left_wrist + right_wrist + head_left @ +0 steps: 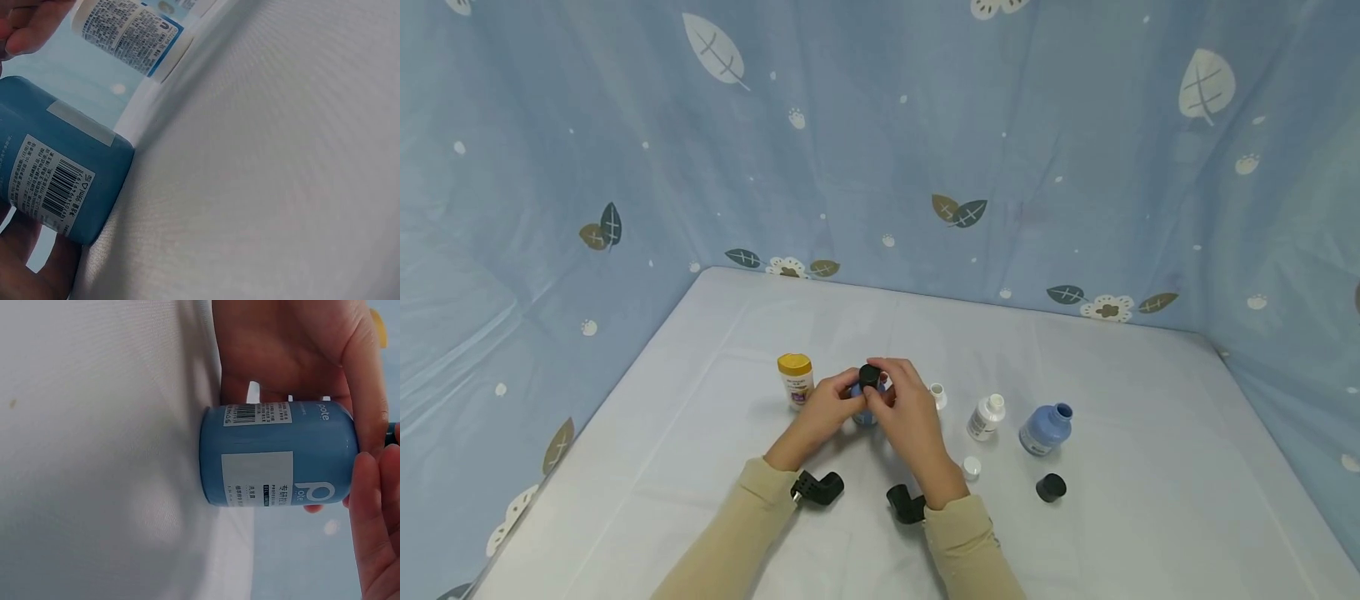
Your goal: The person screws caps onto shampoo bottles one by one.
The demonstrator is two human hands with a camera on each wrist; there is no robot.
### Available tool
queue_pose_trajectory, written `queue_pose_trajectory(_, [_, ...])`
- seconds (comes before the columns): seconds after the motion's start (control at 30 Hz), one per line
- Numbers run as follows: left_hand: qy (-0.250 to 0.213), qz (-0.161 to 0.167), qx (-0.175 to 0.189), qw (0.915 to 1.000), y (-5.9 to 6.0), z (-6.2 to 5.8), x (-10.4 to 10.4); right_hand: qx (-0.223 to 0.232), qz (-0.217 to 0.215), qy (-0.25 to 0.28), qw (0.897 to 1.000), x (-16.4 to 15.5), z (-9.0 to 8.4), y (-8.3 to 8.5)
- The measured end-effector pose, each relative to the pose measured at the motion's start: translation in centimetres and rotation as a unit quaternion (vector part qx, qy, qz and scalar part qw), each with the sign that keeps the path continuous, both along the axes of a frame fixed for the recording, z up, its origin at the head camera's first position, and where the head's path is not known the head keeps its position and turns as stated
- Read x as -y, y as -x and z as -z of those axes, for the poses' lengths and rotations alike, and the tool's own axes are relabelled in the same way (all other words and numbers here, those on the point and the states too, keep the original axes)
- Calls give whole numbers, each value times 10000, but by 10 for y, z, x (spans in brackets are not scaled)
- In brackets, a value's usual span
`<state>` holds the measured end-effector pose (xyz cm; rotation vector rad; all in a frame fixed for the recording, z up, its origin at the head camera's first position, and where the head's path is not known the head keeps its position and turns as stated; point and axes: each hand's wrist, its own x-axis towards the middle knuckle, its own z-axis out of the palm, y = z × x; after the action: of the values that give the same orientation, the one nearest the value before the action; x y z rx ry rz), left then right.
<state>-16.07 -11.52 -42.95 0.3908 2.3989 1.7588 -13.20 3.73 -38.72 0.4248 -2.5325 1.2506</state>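
A small blue bottle (pixel 862 415) stands upright on the white table, between the two hands. My left hand (pixel 826 408) grips its side; in the right wrist view the fingers curl behind the bottle (pixel 262 450). At the bottle's top, the thumb and fingers of my right hand (pixel 913 417) pinch a black cap (pixel 869 375). That cap sits over the neck, which is hidden beneath it and the fingers. A label with a barcode (pixel 60 187) shows on the bottle in the left wrist view.
Left of the hands stands a white bottle with a yellow cap (pixel 795 379). To the right are an uncapped white bottle (pixel 937 395), another white bottle (pixel 987 417) and an uncapped blue bottle (pixel 1046 429). A white cap (pixel 972 467) and a black cap (pixel 1051 487) lie nearer.
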Motion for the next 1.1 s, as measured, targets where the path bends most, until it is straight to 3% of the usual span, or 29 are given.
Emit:
queue_pose_trajectory(0.43, [-56,92,59,9999,0,0,0,241,176,270,9992,2,3,0])
queue_pose_trajectory(0.63, [-49,90,-218,9997,-1,2,1,290,185,261,9991,3,3,-1])
queue_pose_trajectory(0.77, [46,36,-468,9989,-2,4,1,76,-20,61,10000,1,4,0])
queue_pose_trajectory(0.97, [-45,136,-304,9994,-1,3,1,-367,-602,-146,9974,-6,1,1])
queue_pose_trajectory(1.1, [-45,178,-200,9996,0,2,1,-394,-705,-227,9965,-9,0,2])
